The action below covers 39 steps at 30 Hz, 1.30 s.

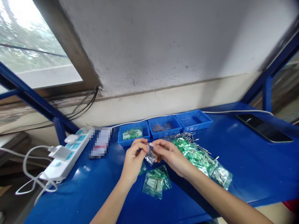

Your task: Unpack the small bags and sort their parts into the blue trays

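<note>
Small clear bag [150, 156] tilted, long axis upper-left to lower-right, between both hands.

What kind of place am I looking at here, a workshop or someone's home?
Probably a small workshop packing bench: a blue table with three blue trays, a heap of small green bags holding metal parts, and both hands on a clear bag.

A small clear plastic bag [150, 156] with a few pale metal pieces inside hangs tilted above the blue table, pinched at its top edge between the fingertips of the left hand [134, 158] and the right hand [170, 155], crumpled and glinting.
</note>
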{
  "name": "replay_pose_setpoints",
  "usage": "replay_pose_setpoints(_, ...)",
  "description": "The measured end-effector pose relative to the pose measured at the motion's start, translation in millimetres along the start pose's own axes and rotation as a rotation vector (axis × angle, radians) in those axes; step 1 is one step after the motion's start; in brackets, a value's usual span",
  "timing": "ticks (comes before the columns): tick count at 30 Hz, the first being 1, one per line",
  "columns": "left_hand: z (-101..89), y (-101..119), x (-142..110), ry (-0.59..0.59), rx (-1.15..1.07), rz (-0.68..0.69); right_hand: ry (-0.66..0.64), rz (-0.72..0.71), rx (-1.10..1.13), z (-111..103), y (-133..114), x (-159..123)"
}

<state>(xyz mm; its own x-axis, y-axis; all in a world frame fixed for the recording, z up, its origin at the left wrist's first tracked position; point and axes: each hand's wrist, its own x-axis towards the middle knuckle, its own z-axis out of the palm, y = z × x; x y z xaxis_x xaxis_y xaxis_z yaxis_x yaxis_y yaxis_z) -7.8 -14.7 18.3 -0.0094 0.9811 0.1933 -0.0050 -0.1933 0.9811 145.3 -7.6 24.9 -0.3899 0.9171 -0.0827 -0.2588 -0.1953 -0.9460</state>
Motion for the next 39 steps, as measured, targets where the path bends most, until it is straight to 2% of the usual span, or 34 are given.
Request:
replay_pose_setpoints(3,0.5,-5.4,1.3,-0.024,0.100,0.029,0.009,-0.027,-0.138,-0.5,-1.5,0.6)
replay_pose_setpoints(5,2.7,-7.4,1.4,-0.033,0.155,0.006,0.099,-0.109,-0.284,-6.7,-7.4,1.3)
replay_pose_setpoints(6,4.1,-7.5,0.9,-0.040,0.193,-0.007,0.188,-0.189,-0.359,-11.5,-13.2,1.3)
replay_pose_setpoints(8,7.2,-6.0,-1.9,-0.095,0.311,0.006,0.459,-0.431,-0.481,-22.9,-30.0,0.4)
replay_pose_setpoints(11,8.9,-1.5,-9.2,-0.316,0.552,0.088,0.889,-0.944,-0.589,-40.1,-58.1,-0.2)
replay_pose_setpoints(12,7.8,-0.2,-11.7,-0.397,0.615,0.100,0.956,-1.058,-0.678,-45.1,-64.1,1.1)
replay_pose_setpoints(13,5.7,0.7,-13.7,-0.470,0.660,0.094,0.961,-1.113,-0.809,-49.6,-67.0,3.2)
replay_pose_setpoints(14,2.8,1.1,-15.0,-0.527,0.688,0.072,0.913,-1.108,-0.968,-53.5,-66.3,6.0)
replay_pose_setpoints(16,-4.5,0.9,-15.1,-0.604,0.715,0.014,0.726,-0.963,-1.265,-59.2,-55.3,12.4)
replay_pose_setpoints(18,-10.9,-0.1,-12.4,-0.598,0.734,-0.005,0.586,-0.807,-1.384,-60.3,-37.2,16.4)
replay_pose_setpoints(20,-13.4,-1.2,-8.4,-0.544,0.749,0.029,0.451,-0.709,-1.374,-55.0,-20.6,15.7)
replay_pose_setpoints(24,-7.2,-3.1,-0.9,-0.471,0.721,0.105,0.238,-0.613,-1.227,-32.1,-7.8,4.4)
replay_pose_setpoints(28,-0.7,-3.3,2.0,-0.228,0.624,0.161,0.168,-0.385,-0.948,-18.3,-5.1,-0.4)
replay_pose_setpoints(30,0.5,-3.2,0.6,-0.130,0.597,0.210,0.151,-0.247,-0.739,-18.7,-2.5,1.7)
replay_pose_setpoints(33,2.7,-3.0,-4.0,-0.047,0.567,0.344,0.180,-0.102,-0.503,-22.3,-0.8,5.4)
replay_pose_setpoints(36,5.4,-2.1,-7.7,-0.034,0.523,0.426,0.175,0.022,-0.316,-23.9,-2.9,5.9)
replay_pose_setpoints(39,6.0,-1.0,-7.8,-0.024,0.472,0.396,0.168,0.062,-0.035,-24.0,-2.9,5.5)
